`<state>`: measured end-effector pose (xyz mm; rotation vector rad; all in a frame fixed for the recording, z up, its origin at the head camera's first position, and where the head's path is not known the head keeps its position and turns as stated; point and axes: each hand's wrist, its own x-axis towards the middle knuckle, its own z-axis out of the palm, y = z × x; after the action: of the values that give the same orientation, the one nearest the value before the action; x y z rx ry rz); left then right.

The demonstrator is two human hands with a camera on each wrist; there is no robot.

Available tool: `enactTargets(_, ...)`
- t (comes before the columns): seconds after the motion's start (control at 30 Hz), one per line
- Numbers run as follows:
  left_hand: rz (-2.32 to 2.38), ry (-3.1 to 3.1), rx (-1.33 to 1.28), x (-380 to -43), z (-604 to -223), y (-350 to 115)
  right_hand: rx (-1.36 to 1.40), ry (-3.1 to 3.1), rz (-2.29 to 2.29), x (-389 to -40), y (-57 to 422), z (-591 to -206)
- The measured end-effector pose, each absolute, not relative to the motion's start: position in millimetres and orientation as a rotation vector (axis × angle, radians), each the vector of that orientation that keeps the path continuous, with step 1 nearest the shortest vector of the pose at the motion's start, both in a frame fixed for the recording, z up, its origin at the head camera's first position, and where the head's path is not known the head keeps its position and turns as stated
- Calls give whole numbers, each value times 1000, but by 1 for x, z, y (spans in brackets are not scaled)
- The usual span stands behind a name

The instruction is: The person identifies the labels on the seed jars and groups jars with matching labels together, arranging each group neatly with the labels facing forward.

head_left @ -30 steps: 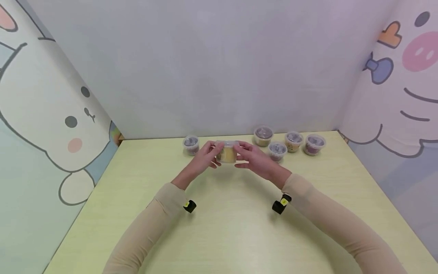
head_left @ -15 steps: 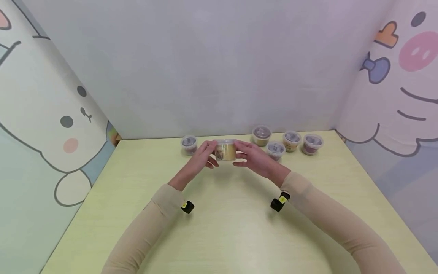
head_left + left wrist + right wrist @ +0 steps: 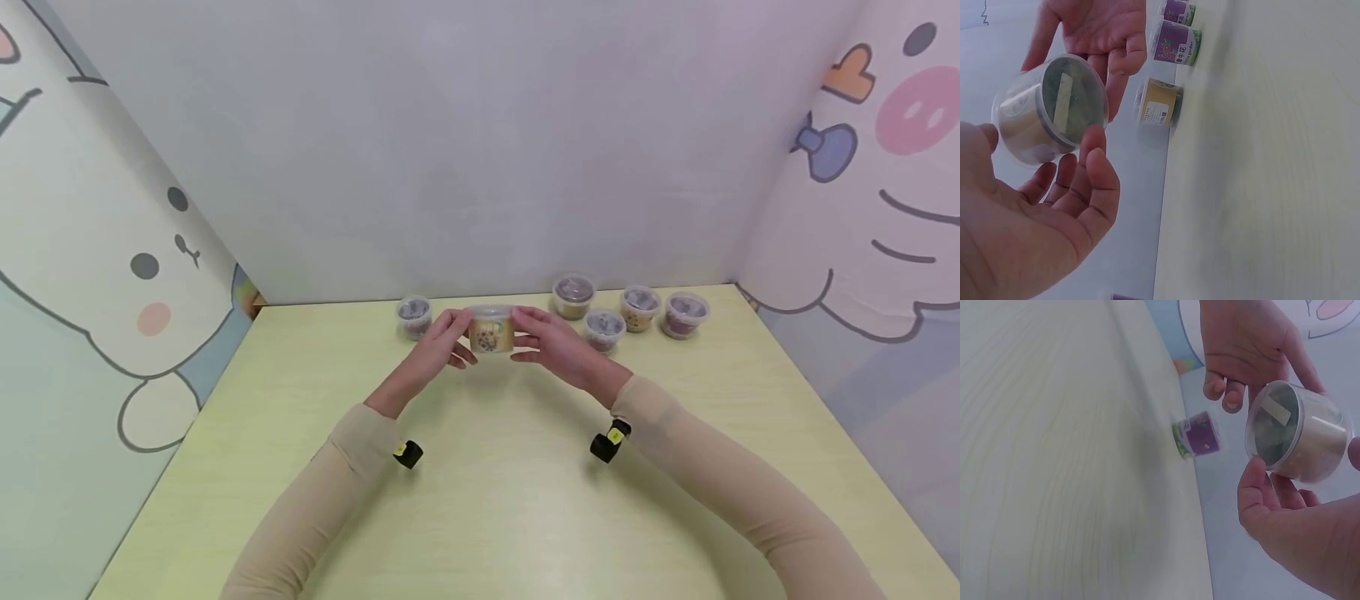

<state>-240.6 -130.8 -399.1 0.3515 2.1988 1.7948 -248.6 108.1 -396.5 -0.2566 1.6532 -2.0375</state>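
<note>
Both hands hold a round clear plastic tub (image 3: 492,332) with a yellow printed label and a clear lid, raised over the table. My left hand (image 3: 444,340) grips its left side, thumb near the lid, and my right hand (image 3: 557,343) grips the right side the same way. A flower-like picture on the label faces the head camera. Both wrist views look at the tub's underside, where a pale strip (image 3: 1064,103) crosses a dark green base. In the right wrist view the fingertips (image 3: 1254,472) of my right hand touch the bottom rim.
Behind the hands, one small purple-labelled tub (image 3: 414,317) stands left on the light wooden table (image 3: 480,500). Several more lidded tubs stand at the right: a yellow one (image 3: 573,297) at the back, a purple one (image 3: 686,315) farthest right. A pale wall (image 3: 465,167) rises behind the table.
The held tub has been turned between the hands, so its label picture has swung from the left side round to the front. Both hands keep nearly the same place.
</note>
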Motion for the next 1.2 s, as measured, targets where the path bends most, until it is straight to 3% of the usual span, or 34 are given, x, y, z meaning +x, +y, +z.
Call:
enactTargets(0.73,1745,2226,359,-241,-402,-141,-277,1657,-1983,-248,105,-398)
enactTargets(1.2,1663,2274,354,-228,-389,-179,-322,1709,-1951,-242,72,-396)
